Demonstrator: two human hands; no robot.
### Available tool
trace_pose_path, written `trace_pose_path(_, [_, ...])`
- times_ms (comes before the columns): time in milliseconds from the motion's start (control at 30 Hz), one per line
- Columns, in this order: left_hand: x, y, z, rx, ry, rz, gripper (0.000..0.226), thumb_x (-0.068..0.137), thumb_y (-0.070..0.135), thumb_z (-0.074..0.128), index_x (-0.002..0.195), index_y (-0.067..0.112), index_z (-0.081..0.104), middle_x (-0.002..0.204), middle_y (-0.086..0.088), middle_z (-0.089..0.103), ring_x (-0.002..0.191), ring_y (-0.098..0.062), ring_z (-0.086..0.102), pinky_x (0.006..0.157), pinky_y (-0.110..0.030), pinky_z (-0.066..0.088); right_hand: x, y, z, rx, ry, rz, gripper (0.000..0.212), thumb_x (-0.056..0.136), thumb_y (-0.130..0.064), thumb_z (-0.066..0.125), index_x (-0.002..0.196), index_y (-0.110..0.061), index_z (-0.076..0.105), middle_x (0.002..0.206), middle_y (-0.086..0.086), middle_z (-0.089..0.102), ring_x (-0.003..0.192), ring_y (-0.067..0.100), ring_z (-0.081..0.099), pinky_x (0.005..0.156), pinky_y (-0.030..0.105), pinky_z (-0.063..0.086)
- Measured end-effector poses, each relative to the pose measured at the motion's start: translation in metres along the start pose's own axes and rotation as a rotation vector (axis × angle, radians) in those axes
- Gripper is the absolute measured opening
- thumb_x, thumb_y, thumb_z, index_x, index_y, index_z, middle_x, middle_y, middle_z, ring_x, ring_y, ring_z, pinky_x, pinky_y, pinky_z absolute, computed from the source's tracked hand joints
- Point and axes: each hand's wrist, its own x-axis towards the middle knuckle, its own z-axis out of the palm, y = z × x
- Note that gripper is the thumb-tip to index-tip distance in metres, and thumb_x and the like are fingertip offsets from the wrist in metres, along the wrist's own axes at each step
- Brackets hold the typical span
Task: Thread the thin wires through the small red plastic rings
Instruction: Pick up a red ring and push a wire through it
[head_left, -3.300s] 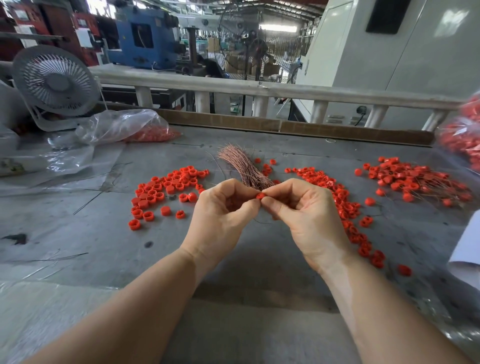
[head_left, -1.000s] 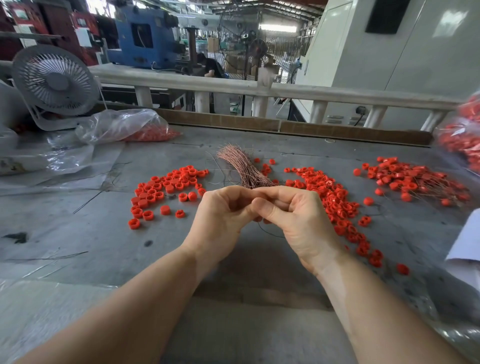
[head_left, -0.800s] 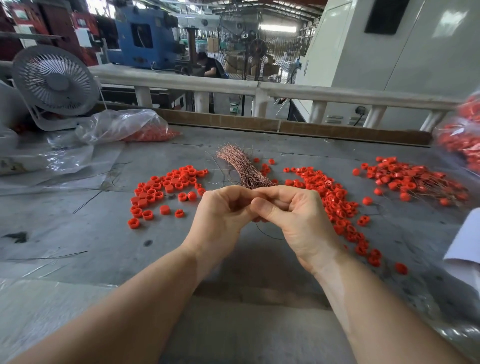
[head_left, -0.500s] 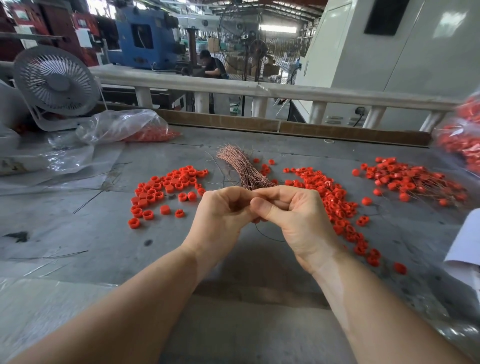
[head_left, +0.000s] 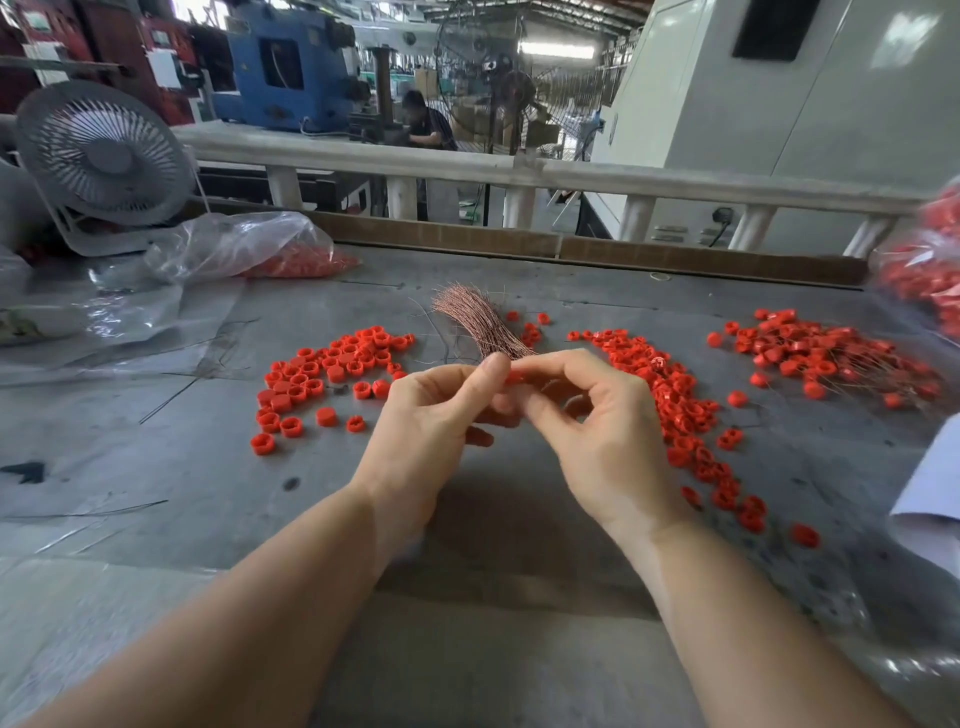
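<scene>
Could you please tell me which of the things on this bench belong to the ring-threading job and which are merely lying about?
Job:
- red ring pinched between left hand and right hand
- wire bundle
- loose rings
- threaded rings

Lying about:
- desk fan
- plastic bag

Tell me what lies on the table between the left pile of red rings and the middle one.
In the head view, the copper wire bundle lies between the left ring pile and the middle ring pile.
</scene>
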Motion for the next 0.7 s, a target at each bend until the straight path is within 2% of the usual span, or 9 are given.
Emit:
trace_pose_path(133, [-0.0001,0.0016,-0.0009,-0.076,-0.042,-0.005,0.022,0.076,0.032,0.059,0.074,0.016,0.073,0.073,-0.003,0.070,0.066,-0.011,0.064,0.055,-0.019,0.046,0.0033,0.0015,-0.0036,0.137,0.023,0.063,0.020,0.082,-0.010,0.068,0.088,-0.029,0.069,0.083,-0.007,0.072,0.079,0.012,0.068,0.073,0.024,0.053])
trace_pose_path(267, [-0.0002,0.0007,-0.0004,-0.037,-0.028,0.041,0.014,0.085,0.009,0.058,0.083,0.013,0.072,0.077,-0.005,0.073,0.065,-0.010,0.063,0.053,-0.018,0.046,0.0041,0.0016,-0.0056,0.167,0.018,0.056,0.021,0.082,-0.007,0.066,0.090,-0.026,0.072,0.086,-0.007,0.073,0.082,0.008,0.068,0.075,0.020,0.052])
trace_pose_path(433, [-0.0012,0.0002,-0.0007,-0.006,-0.016,0.083,0.011,0.083,0.010,0.060,0.084,0.011,0.071,0.076,-0.005,0.072,0.064,-0.011,0.063,0.052,-0.019,0.046,0.0041,0.0012,-0.0058,0.167,0.021,0.052,0.020,0.082,-0.007,0.067,0.091,-0.024,0.072,0.086,-0.007,0.073,0.082,0.009,0.068,0.076,0.024,0.053])
trace_pose_path(600, [-0.0011,-0.0003,-0.0009,0.009,-0.012,0.094,0.010,0.083,0.009,0.061,0.084,0.010,0.071,0.073,-0.002,0.072,0.062,-0.010,0.062,0.050,-0.019,0.045,0.0040,0.0014,-0.0058,0.155,0.022,0.046,0.018,0.082,-0.007,0.066,0.093,-0.021,0.071,0.087,-0.007,0.072,0.083,0.008,0.068,0.075,0.021,0.052])
trace_pose_path(700, [-0.0009,-0.0008,-0.0009,0.011,0.022,0.122,0.011,0.076,0.018,0.066,0.085,0.012,0.070,0.070,-0.001,0.069,0.056,-0.008,0.057,0.046,-0.019,0.042,0.0037,0.0020,-0.0054,0.128,0.026,0.045,0.017,0.081,-0.008,0.067,0.094,-0.018,0.071,0.087,-0.006,0.071,0.084,0.005,0.066,0.077,0.019,0.050])
